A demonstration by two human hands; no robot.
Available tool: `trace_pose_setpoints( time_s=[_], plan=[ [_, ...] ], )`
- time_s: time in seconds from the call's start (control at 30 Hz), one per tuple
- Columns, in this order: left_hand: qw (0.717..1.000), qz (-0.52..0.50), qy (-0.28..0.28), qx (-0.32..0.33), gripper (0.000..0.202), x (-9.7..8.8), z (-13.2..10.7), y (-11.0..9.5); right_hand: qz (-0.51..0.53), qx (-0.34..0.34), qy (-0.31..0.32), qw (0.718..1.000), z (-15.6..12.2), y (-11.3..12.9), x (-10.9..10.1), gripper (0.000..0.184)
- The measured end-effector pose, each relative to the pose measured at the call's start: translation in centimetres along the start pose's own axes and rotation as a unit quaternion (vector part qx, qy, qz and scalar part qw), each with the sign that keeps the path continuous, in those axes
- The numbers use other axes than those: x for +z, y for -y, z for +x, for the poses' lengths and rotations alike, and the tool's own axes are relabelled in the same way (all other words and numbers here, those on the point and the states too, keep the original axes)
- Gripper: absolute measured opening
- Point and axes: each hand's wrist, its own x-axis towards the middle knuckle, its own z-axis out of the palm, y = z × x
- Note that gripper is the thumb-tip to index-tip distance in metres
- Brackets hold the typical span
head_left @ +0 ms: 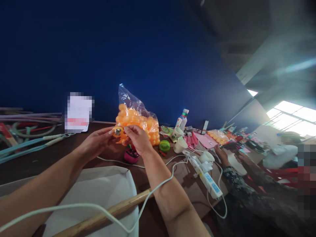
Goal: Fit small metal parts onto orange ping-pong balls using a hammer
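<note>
Over the table, my left hand (100,140) pinches a small yellow round piece with a shiny silvery centre (118,132); what kind of thing it is, I cannot make out. From the other side, my right hand (137,136) has its thumb and fingers closed at the edge of the same piece. Just behind my hands stands a clear plastic bag (138,120) full of orange-yellow rounded pieces. Below my right hand sits a magenta container (131,155) with dark contents. A green striped ball (164,145) lies to its right.
A white box (106,179), a wooden stick (128,202) and a white cable (98,205) are nearest me. Rightward are a power strip (209,181), a bottle (183,120) and a paper cup (181,144). A co-worker's hands (222,156) work at right. Cords (32,144) lie left.
</note>
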Motion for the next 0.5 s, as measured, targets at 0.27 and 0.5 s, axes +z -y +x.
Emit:
trace_pose_setpoints(
  time_s=[0.27, 0.5],
  plan=[
    [1.000, 0.005, -0.003, -0.026, 0.040, -0.2, 0.1, 0.3, -0.038, 0.009, 0.002, 0.999, 0.1, -0.7, 0.3, 0.048],
    [1.000, 0.000, 0.003, -0.021, 0.040, 0.0, 0.1, 0.3, -0.050, 0.022, 0.008, 0.998, 0.2, -1.2, 0.2, 0.046]
  ],
)
